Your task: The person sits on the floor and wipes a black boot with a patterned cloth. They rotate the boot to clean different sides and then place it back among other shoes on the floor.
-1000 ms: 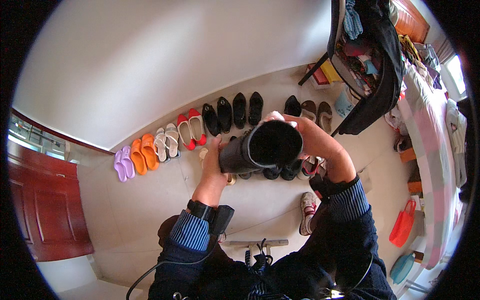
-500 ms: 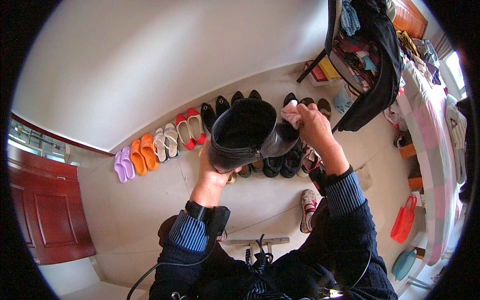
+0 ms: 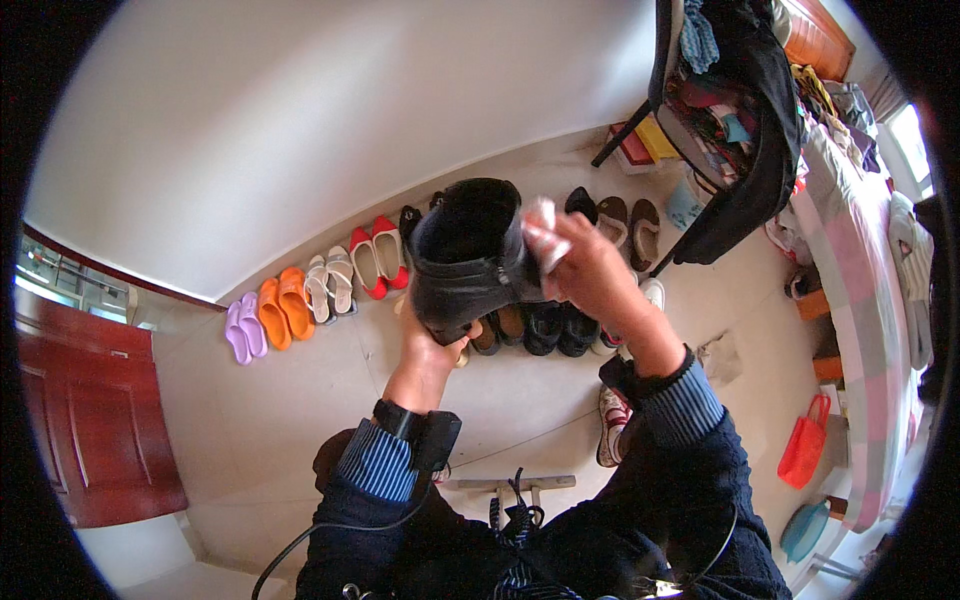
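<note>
A black ankle boot [image 3: 458, 285] is held up in front of me, its wide opening facing upward. My left hand [image 3: 432, 345] grips it from below at the heel end, fingers wrapped under it. In my right hand [image 3: 597, 270] is a crumpled, pale pinkish cloth [image 3: 543, 235], pressed against the boot's side near the ankle. That hand and the cloth are slightly blurred by motion. The boot's toe is mostly hidden behind my right hand.
Along the wall stand purple slippers [image 3: 246, 328], orange clogs [image 3: 286, 308], white sandals [image 3: 330, 285] and red-and-white flats [image 3: 380, 258]. Brown shoes [image 3: 644, 233] are beyond my right hand. A black cloth wardrobe [image 3: 745, 190] and a bed [image 3: 858, 300] are on the right; a red bag [image 3: 805, 440] lies beside the bed.
The boot has turned and shifted slightly left. My right hand has moved left and down with the cloth, from the toe area to the ankle side, uncovering the brown shoes behind.
</note>
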A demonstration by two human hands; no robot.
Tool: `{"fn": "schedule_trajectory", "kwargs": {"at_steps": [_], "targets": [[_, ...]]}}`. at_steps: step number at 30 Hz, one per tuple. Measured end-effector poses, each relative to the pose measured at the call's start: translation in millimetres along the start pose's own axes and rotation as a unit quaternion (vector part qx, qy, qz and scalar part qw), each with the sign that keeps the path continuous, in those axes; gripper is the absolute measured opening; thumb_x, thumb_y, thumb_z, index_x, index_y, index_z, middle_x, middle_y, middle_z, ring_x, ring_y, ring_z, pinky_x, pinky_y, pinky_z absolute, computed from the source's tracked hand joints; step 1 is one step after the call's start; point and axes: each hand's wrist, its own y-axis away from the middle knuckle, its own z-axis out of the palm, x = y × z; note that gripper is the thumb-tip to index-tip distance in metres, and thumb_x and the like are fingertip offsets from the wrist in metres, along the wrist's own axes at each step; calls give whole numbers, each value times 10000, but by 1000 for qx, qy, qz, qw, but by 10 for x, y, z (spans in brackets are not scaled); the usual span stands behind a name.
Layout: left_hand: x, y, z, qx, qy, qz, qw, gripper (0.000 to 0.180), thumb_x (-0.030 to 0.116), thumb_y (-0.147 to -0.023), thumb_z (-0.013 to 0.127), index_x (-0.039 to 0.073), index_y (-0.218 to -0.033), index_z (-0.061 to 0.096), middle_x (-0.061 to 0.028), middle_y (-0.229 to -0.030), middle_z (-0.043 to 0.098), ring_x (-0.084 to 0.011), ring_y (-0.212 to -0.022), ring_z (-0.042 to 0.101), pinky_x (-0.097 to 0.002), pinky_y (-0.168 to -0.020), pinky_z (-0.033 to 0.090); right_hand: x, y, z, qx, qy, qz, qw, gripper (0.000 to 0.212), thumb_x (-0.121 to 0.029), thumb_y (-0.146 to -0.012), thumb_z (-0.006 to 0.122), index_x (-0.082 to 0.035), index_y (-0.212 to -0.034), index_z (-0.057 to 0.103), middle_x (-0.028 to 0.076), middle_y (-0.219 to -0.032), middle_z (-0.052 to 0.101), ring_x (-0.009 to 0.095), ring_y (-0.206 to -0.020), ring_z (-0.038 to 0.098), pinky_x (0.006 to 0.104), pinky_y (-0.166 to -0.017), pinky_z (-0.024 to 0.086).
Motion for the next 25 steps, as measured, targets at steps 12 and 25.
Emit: {"fn": "schedule_trajectory", "kwargs": {"at_steps": [12,25], "targets": [[-178,-176,-224,107,59,-58,991,411,539,-1000,434,217,-1138,649,-77,-1021,704,-265,-701,580,-402,-546,444,-221,0,205,26,-153,150,976,598,41,-784,586,-51,-1374,550,154,-1122,571,316,-1050,595,380,-929,478],[-161,5,-85,51,139,-68,987,519,567,-936,515,96,-1127,623,-119,-948,632,-246,-718,556,-334,-580,438,485,169,139,6,180,260,949,457,-135,-926,667,-118,-1371,564,149,-1086,582,282,-880,697,404,-658,584]]}}
